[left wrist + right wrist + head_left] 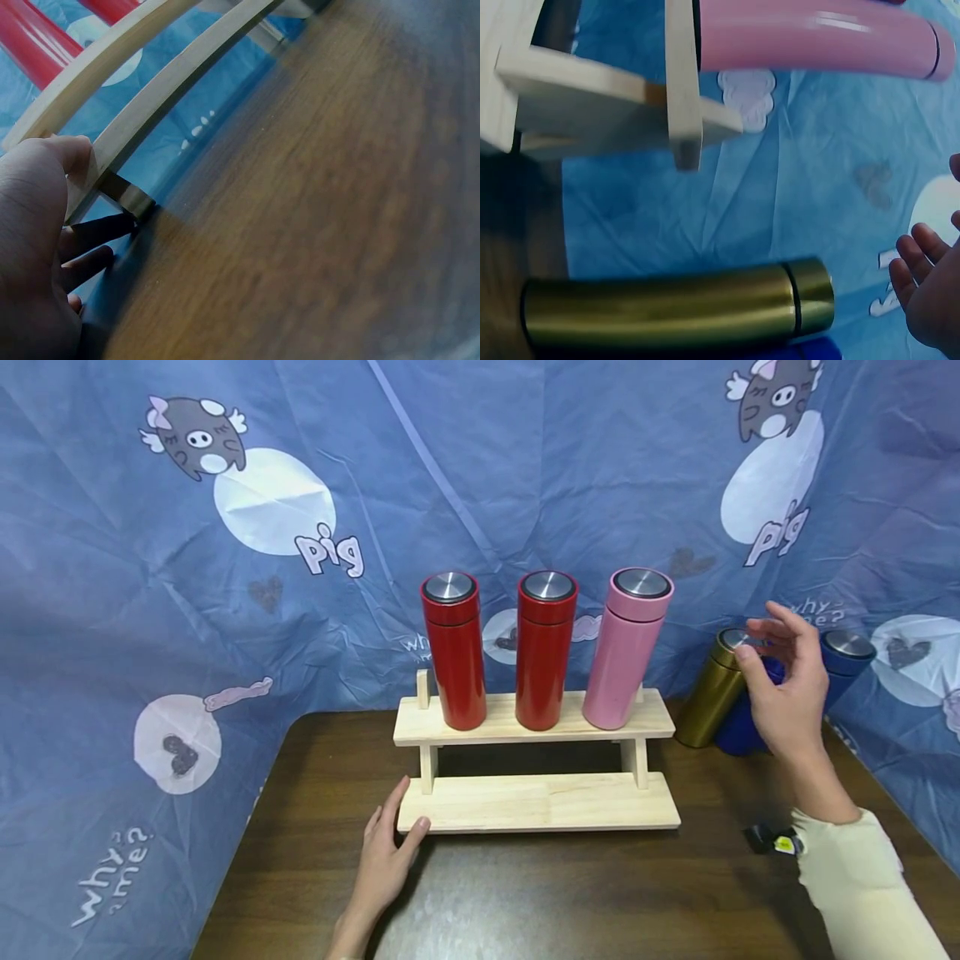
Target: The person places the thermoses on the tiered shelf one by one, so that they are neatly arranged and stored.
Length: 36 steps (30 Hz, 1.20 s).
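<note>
A two-tier wooden rack (538,802) stands on the table. My left hand (386,856) holds the left end of its lower board, the thumb on one face and other fingers reaching past the edge in the left wrist view. Two red thermos bottles (457,664) and a pink thermos bottle (621,664) stand upright on the upper board. My right hand (791,693) hovers empty with loosely bent fingers, in front of a gold bottle (708,697), a dark blue bottle (738,727) and another blue bottle (847,652), partly hiding them. The right wrist view shows the gold bottle (660,309) apart from the hand.
Behind the brown table (525,893) hangs a blue patterned cloth (450,460), which also runs along both sides. A small black item with a yellow label (783,843) lies near the right sleeve (862,877).
</note>
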### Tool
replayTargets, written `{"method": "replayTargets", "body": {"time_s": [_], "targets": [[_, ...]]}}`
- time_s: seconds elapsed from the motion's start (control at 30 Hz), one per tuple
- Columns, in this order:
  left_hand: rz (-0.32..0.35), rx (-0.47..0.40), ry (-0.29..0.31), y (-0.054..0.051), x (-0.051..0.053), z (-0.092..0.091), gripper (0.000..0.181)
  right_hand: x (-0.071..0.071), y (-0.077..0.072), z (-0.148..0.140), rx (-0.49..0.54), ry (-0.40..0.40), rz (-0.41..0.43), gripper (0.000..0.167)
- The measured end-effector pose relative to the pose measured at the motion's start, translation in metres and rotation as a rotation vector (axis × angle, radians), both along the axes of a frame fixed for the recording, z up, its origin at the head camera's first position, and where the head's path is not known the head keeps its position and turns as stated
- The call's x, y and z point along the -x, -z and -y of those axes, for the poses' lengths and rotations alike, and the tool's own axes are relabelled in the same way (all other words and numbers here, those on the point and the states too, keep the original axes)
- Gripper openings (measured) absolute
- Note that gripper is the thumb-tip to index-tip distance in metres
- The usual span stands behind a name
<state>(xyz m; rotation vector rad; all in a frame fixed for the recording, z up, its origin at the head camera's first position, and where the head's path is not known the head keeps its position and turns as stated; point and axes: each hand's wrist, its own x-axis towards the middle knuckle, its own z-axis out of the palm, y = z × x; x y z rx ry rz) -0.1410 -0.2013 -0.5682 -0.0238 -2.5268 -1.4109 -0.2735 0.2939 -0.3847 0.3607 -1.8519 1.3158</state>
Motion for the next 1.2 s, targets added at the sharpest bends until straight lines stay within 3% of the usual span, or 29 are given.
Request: {"method": "replayTargets", "body": {"time_s": [0.47,0.8,0.97,1.2], "targets": [[-0.015,0.001,0.006,0.000,0.001,0.000,0.069,-0.003,0.009,-0.047,0.074,0.149,0.009,0.049],[0.004,-0.001,-0.008,0.001,0.000,0.002,0.069,-0.009,-0.003,-0.056,0.181,0.311,0.063,0.039],[0.009,-0.003,-0.004,0.001,0.001,0.003,0.070,0.000,0.004,-0.071,0.221,0.387,0.045,0.034],[-0.012,0.000,0.008,0.003,0.002,0.002,0.069,0.017,0.022,-0.103,0.144,0.528,0.061,0.032]]}}
